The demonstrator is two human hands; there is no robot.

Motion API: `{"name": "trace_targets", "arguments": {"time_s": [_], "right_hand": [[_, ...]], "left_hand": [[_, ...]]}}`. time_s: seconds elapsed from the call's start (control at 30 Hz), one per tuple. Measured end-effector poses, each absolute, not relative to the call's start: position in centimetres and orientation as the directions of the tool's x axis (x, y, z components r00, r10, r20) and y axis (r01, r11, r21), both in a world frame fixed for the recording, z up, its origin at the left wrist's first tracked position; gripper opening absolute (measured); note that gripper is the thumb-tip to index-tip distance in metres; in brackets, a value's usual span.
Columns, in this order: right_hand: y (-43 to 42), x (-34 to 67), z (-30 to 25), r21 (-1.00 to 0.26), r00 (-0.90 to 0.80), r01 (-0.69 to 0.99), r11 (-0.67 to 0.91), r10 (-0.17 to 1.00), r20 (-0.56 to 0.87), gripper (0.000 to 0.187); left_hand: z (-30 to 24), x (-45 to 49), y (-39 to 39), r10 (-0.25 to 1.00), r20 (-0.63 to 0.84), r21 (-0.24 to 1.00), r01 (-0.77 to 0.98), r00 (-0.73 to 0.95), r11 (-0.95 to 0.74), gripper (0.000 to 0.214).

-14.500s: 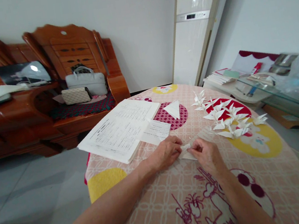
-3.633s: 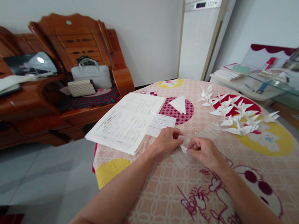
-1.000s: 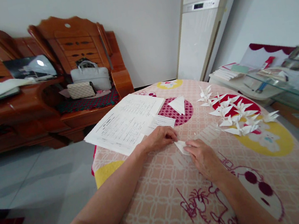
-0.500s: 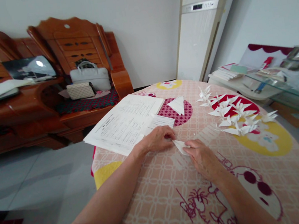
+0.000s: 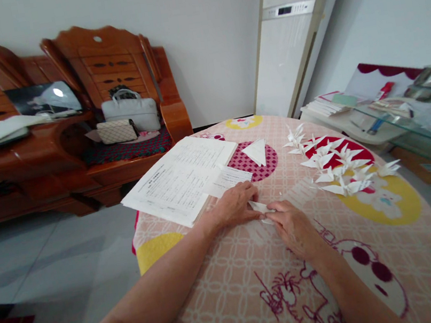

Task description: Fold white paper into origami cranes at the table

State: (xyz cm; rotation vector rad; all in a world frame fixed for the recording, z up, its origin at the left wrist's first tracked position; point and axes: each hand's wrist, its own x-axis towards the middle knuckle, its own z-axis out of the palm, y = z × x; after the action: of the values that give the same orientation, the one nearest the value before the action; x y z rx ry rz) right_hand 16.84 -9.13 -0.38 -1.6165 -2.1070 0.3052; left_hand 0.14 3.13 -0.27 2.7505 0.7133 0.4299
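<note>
A small folded piece of white paper [image 5: 260, 207] lies on the patterned tablecloth between my hands. My left hand [image 5: 239, 204] is closed on its left edge, fingertips pressed down on the paper. From the other side my right hand [image 5: 289, 221] pinches the paper between thumb and fingers. The fingertips of both hands nearly meet, and they cover part of the folds. Farther back sits a folded white paper triangle [image 5: 257, 152]. Several white origami cranes [image 5: 337, 162] stand in a group to the right.
A stack of printed sheets [image 5: 174, 184] is at the left of the round table [image 5: 226, 289], with a smaller printed slip [image 5: 229, 178] over its corner. Wooden chairs [image 5: 104, 65] holding bags stand beyond. A glass-topped side table [image 5: 408, 127] with clutter is at right.
My left hand has moved right and slightly toward me, onto the folded paper. Less of the paper shows now. My right hand has barely moved.
</note>
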Motion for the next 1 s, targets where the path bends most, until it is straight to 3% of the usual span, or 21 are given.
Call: {"name": "trace_targets", "arguments": {"time_s": [0.23, 0.53, 0.7, 0.87, 1.0], "right_hand": [[-9.1, 17.1, -0.8, -0.465, -0.171, 0.840, 0.280, 0.950, 0.262, 0.030], [-9.2, 17.2, -0.7, -0.436, -0.166, 0.857, 0.276, 0.948, 0.273, 0.031], [-9.4, 17.0, -0.5, -0.414, -0.207, 0.865, 0.285, 0.952, 0.225, 0.033], [-9.5, 16.9, -0.2, -0.391, -0.215, 0.877, 0.280, 0.956, 0.201, 0.033], [-9.4, 16.9, -0.1, -0.375, -0.221, 0.885, 0.275, 0.958, 0.181, 0.032]], "left_hand": [[-0.2, 0.1, 3.3, 0.453, 0.215, 0.307, 0.380, 0.865, -0.872, 0.035], [-0.2, -0.1, 3.7, 0.437, 0.220, 0.422, 0.319, 0.872, -0.849, 0.013], [-0.3, -0.1, 3.9, 0.455, 0.222, 0.466, 0.316, 0.863, -0.826, 0.013], [0.0, -0.4, 4.4, 0.380, 0.216, 0.551, 0.209, 0.899, -0.808, 0.024], [0.3, -0.6, 4.7, 0.371, 0.186, 0.586, 0.200, 0.910, -0.785, 0.020]]}}
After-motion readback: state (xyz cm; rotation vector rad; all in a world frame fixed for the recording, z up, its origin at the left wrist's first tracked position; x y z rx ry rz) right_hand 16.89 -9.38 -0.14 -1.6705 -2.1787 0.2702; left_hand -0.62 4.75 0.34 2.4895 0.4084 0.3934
